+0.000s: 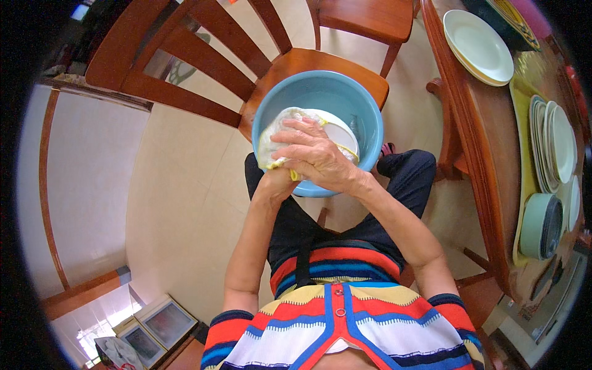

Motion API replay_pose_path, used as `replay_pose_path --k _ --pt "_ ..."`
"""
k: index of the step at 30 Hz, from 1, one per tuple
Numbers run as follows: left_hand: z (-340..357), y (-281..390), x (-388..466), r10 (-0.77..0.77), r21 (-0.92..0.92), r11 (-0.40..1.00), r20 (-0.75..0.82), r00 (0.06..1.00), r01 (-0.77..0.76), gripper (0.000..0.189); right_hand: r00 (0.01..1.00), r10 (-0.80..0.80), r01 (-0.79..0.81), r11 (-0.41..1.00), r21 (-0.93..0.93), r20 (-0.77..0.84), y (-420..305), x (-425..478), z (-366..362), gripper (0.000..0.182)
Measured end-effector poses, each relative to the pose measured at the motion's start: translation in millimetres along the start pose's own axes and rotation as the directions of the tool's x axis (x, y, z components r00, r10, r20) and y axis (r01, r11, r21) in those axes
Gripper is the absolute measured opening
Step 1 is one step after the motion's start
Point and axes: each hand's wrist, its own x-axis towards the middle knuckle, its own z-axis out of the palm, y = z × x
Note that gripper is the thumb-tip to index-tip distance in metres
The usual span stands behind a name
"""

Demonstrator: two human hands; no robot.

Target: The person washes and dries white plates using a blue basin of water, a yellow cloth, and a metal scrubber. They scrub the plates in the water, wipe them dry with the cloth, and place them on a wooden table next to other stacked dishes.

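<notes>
A white plate (340, 134) is held tilted over a round blue plastic basin (319, 85). A white cloth with yellow edging (282, 127) is draped over the plate's left part and near edge. My right hand (312, 148) presses the cloth onto the plate, its fingers bent and spread across it. At the plate's near left edge, my left hand (278, 182) grips from below, with its fingers hidden under the cloth and my right hand. Water seems to lie in the basin, which rests on the seat of a wooden chair (300, 60).
To the right, a wooden table (467, 120) bears stacked white plates (481, 46), more upright plates (550, 143) and a pale green round container (536, 226) on a yellow mat (518, 185). Another chair (365, 18) stands beyond. Framed panels (166, 319) lean at lower left.
</notes>
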Motion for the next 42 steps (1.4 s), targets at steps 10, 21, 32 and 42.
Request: replay_pose_path --k 10,21,32,42 --pt "50 16 -28 0.247 0.413 0.880 0.024 0.969 -0.235 0.059 0.831 0.502 -0.473 0.865 0.169 -0.240 56 2 -19 0.033" --pt "39 3 -16 0.312 0.328 0.902 -0.050 0.949 -0.279 0.049 0.970 0.081 -0.109 0.988 -0.108 -0.229 22 1 3 0.027" --pt "46 4 -10 0.441 0.148 0.891 -0.062 0.895 -0.429 0.052 0.758 0.416 -0.482 0.876 -0.003 -0.502 48 -23 12 0.032" --pt "30 21 -11 0.265 0.186 0.946 0.027 0.964 -0.266 0.053 0.891 0.216 -0.295 0.944 -0.149 -0.399 40 -5 5 0.030"
